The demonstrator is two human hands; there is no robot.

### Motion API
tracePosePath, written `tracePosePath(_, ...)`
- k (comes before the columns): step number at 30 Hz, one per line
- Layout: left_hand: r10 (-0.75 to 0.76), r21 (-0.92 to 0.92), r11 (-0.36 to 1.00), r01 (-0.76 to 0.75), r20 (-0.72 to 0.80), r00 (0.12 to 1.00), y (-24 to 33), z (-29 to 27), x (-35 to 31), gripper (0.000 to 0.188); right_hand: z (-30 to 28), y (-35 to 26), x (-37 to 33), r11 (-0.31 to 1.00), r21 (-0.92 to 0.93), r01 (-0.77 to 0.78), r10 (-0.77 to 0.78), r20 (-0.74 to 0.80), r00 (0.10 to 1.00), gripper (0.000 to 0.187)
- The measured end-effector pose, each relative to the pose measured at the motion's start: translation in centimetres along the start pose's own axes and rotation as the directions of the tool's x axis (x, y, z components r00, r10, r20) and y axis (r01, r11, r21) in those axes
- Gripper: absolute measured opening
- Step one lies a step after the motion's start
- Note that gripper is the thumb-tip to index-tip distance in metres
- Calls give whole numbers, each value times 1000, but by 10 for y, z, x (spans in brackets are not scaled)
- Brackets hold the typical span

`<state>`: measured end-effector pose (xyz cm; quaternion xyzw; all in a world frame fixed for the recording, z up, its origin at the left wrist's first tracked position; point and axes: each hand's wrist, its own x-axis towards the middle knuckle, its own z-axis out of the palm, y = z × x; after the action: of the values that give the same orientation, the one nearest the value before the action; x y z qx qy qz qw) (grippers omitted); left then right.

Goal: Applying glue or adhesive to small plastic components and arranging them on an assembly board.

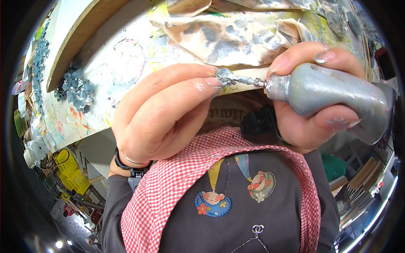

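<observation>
My left hand [158, 107] pinches a small blue-grey piece [225, 76] between thumb and fingertips, just over the table's near edge. Its exact kind is too small to make out. Wrapped around a grey squeeze bottle [329, 90], my right hand [295, 126] holds it tilted almost on its side. The bottle's ribbed collar carries a thin metal nozzle [255, 82] that points left. The nozzle's end meets the small piece, and silvery paint covers both there. Silver smears also mark the fingers of both hands.
On the paint-stained table [105, 105] lies a heap of blue-grey pieces [80, 90] beside a wooden strip [78, 40]. More pieces form a long row [41, 63] at the far left. A stained cloth [228, 36] spreads behind my hands. Yellow crates [74, 173] stand below left.
</observation>
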<state>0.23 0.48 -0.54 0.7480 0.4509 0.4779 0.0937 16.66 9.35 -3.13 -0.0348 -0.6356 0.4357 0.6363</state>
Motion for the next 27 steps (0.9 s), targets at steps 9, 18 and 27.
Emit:
tracePosePath(9, -39, -12, 999, 39, -14, 999, 1, 2, -1, 34, 1, 1, -1, 996, 70, 53, -51, -23, 998, 53)
tracePosePath(18, -31, 11, 999, 31, -5, 999, 0, 1, -1, 34, -5, -4, -1, 943, -331, 37, -45, -19, 999, 52)
tracePosePath(27, -123, -93, 988, 121, -21, 992, 0, -5, -7, 29, -2, -4, 5, 981, 190, 45, -63, 90, 994, 54)
